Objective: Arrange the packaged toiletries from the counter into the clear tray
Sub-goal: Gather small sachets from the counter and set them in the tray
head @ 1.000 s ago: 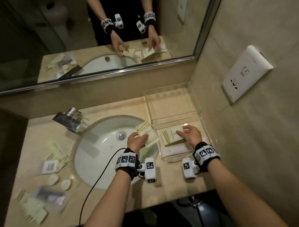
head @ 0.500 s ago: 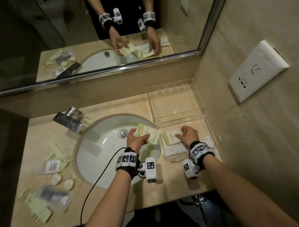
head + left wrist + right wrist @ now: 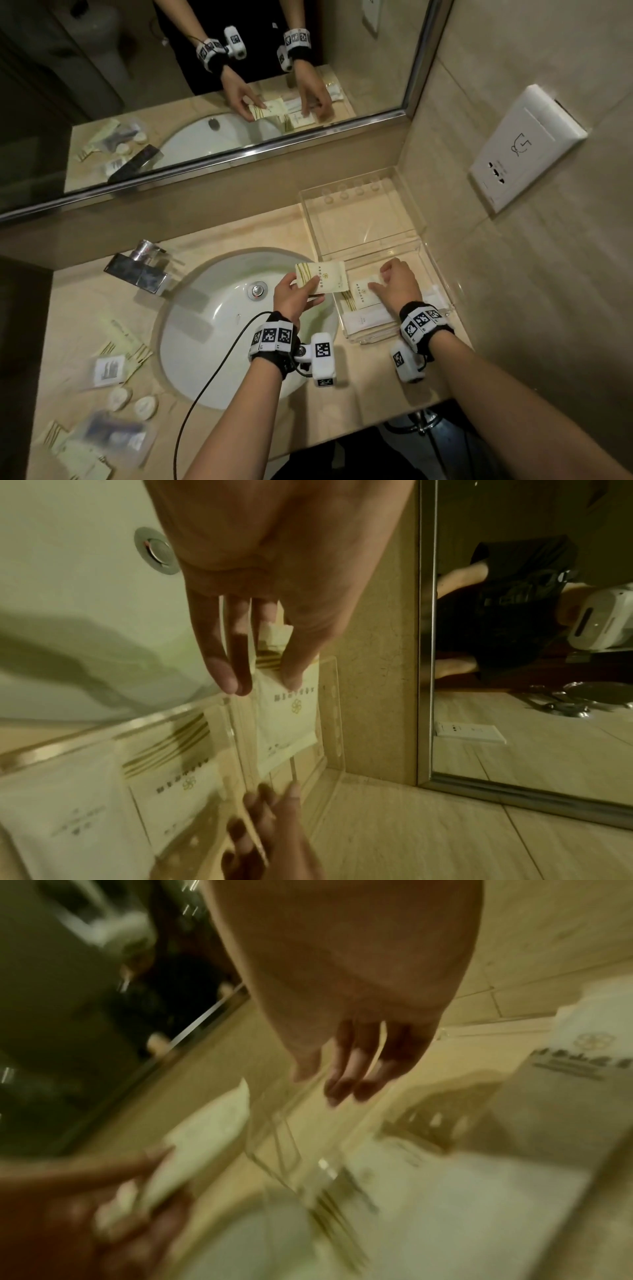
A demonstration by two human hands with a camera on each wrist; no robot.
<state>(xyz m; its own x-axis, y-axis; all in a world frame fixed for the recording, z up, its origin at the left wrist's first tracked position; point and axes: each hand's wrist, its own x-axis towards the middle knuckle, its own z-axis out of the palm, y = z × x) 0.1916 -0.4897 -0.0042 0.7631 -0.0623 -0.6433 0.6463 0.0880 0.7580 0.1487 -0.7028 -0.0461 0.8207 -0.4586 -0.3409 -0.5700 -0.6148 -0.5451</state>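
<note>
My left hand [image 3: 301,291] pinches a cream packet with gold stripes [image 3: 322,277] over the sink's right rim, just left of the clear tray [image 3: 440,274]. In the left wrist view the thumb and fingers [image 3: 226,674] clamp the packet [image 3: 287,710] at its striped end. A matching packet [image 3: 359,296] lies in the tray on top of a white packet [image 3: 363,320]. My right hand [image 3: 394,284] hovers over them with loose fingers [image 3: 342,1085] and holds nothing. The tray's clear lid [image 3: 359,219] lies open behind it.
A white sink [image 3: 212,325] and chrome faucet [image 3: 140,267] fill the middle of the counter. Several loose packets and two round soaps [image 3: 120,399] lie on the left counter. A mirror runs along the back, and a wall socket [image 3: 524,147] is on the right.
My left hand has turned its packet level and brought it slightly closer to the tray. My right hand stays over the packets in the tray.
</note>
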